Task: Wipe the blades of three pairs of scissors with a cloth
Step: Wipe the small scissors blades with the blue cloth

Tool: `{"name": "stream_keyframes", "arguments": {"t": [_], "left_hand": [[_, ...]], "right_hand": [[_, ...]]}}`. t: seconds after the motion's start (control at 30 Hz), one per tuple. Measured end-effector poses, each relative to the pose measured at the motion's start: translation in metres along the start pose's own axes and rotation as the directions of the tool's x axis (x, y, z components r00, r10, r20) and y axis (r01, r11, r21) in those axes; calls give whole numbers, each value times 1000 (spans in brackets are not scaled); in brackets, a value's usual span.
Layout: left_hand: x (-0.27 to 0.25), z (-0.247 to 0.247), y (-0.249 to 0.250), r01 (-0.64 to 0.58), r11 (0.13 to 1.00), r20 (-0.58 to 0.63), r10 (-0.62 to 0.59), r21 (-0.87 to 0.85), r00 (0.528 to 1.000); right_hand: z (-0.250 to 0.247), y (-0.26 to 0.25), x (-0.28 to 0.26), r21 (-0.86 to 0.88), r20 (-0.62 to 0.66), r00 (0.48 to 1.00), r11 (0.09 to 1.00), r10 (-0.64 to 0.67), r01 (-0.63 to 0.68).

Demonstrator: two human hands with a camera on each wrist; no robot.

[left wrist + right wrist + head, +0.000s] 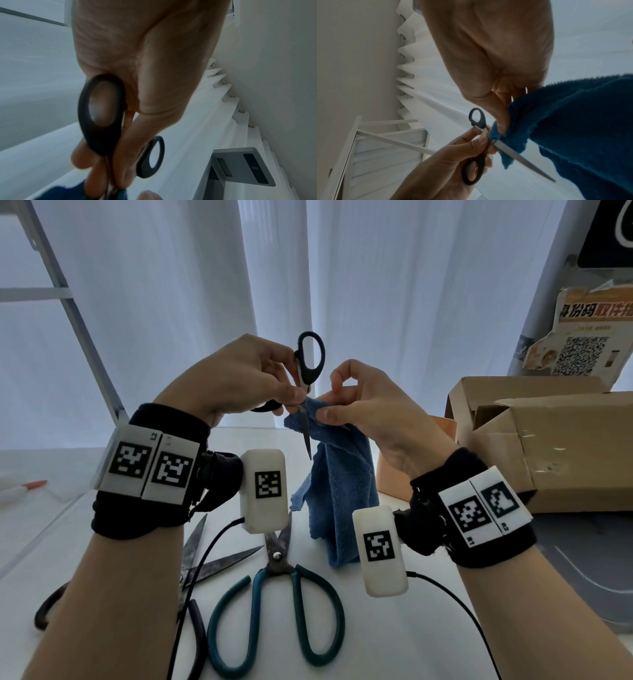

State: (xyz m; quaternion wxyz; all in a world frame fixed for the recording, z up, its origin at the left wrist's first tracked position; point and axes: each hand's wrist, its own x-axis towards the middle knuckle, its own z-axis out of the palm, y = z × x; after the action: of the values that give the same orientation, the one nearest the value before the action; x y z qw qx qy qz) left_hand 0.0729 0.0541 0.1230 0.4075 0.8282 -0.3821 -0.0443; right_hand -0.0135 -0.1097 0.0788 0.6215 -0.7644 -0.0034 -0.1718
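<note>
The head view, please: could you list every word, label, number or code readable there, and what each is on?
"身份码取件" in part, cut off at the edge: torn cardboard sign.
QR code and small print beneath it: too small to read.
"L2" and "L1": left wristband markers, faint.
"R1", "R2": right wristband markers.
Square coded patterns on both white wrist camera housings: no words.

blue cloth point(337, 474) fluffy terry; black-handled scissors point(307, 378) matt plastic, smooth metal blade; cardboard box point(548, 440) matt.
</note>
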Motion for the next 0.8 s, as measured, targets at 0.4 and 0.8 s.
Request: {"name": "stream_keyframes", "arguments": {"t": [0.4, 0.8], "left_hand": [[-1, -1, 1, 6, 1000, 23, -6, -6, 1000], [0, -3, -1, -1, 1000, 19, 1, -22, 1000]], "right_hand": [[-1, 1, 1, 3, 39, 999, 1000, -2, 2], [-6, 3, 3, -39, 19, 1000, 999, -6, 7]]}}
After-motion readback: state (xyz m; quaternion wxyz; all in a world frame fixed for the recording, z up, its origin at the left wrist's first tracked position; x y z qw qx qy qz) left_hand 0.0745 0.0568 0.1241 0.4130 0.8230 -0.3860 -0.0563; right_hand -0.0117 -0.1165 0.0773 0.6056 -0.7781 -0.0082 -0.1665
